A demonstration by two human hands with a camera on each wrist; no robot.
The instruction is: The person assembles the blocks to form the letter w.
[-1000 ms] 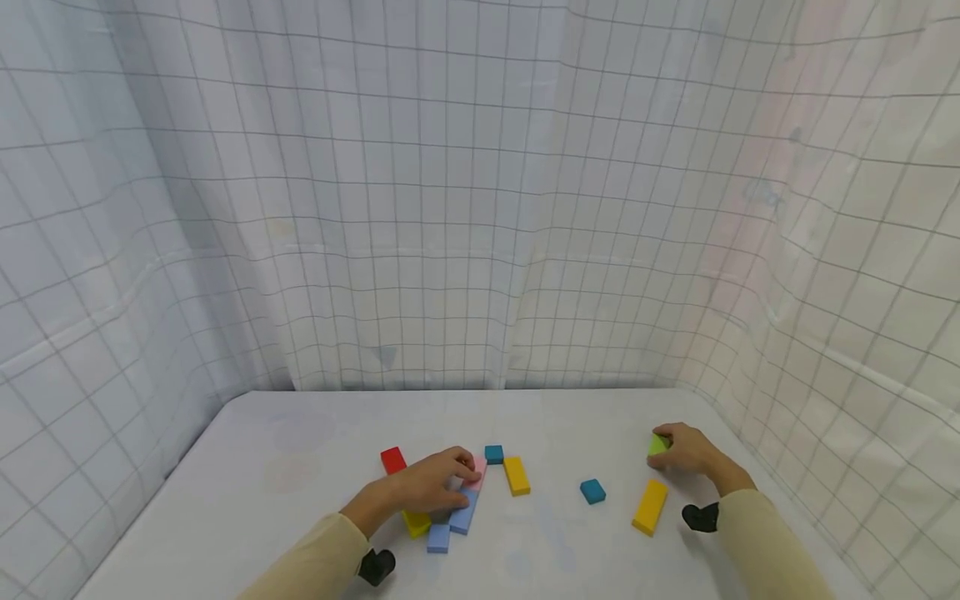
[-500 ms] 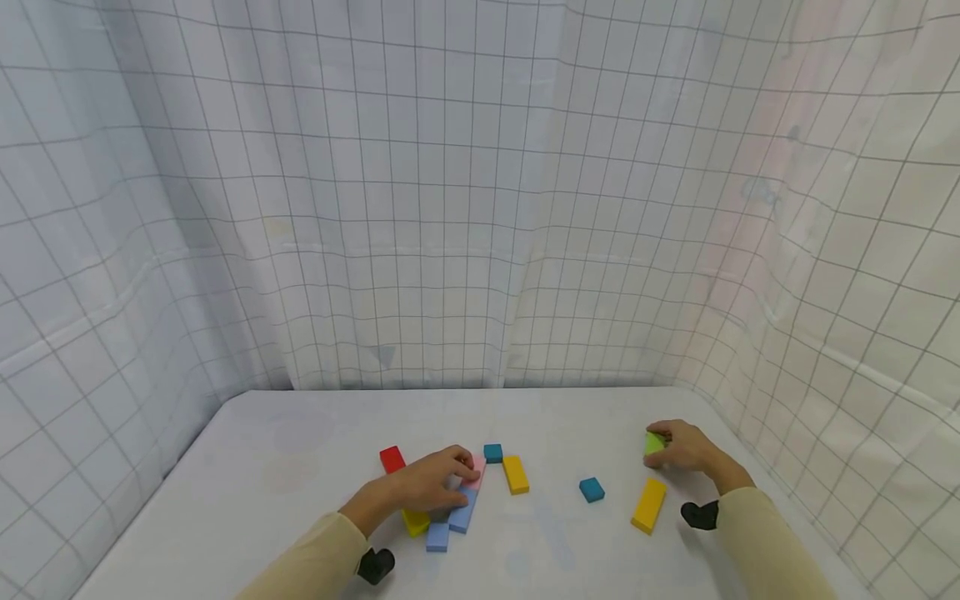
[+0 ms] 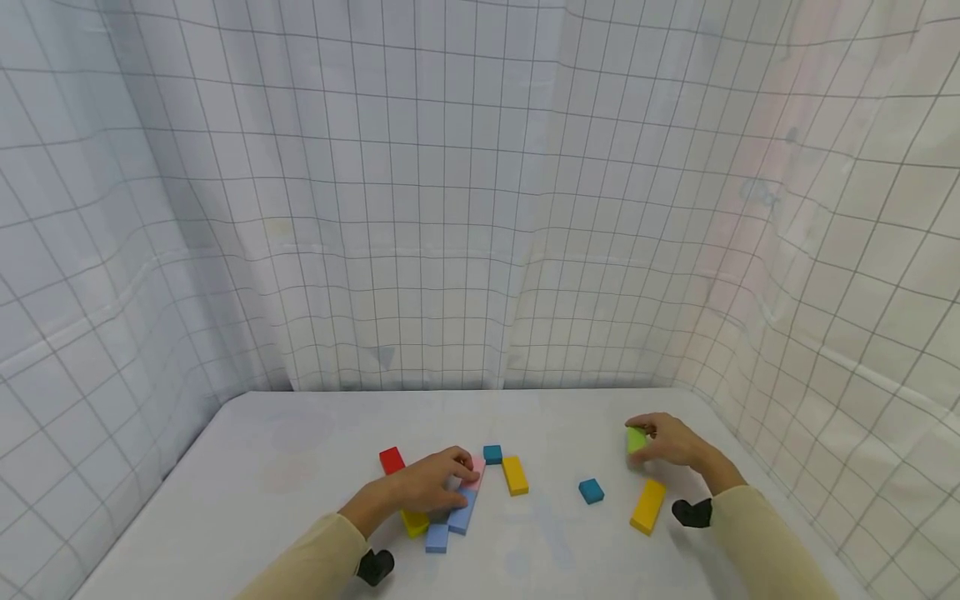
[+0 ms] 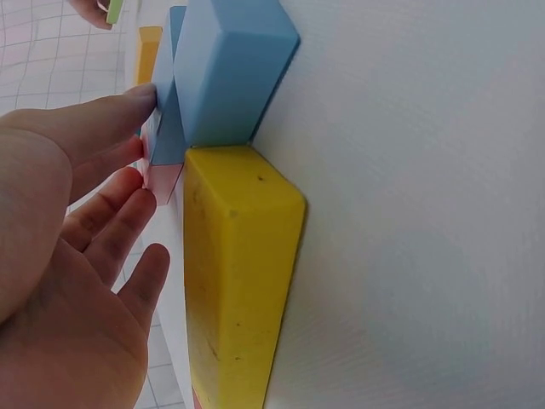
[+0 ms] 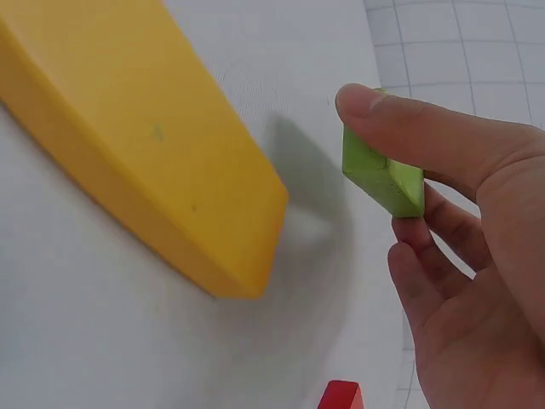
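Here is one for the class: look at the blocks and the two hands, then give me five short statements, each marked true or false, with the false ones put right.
1. The right hand holds a green block. True.
2. The left hand is away from every block. False: the left hand's thumb is at a light blue block, its fingers at a pink block.
3. Two small teal blocks lie apart from each other. True.
4. The leftmost visible block in the head view is green. False: it is a red block.
5. An orange-yellow block lies nearer the person than the held block. True.
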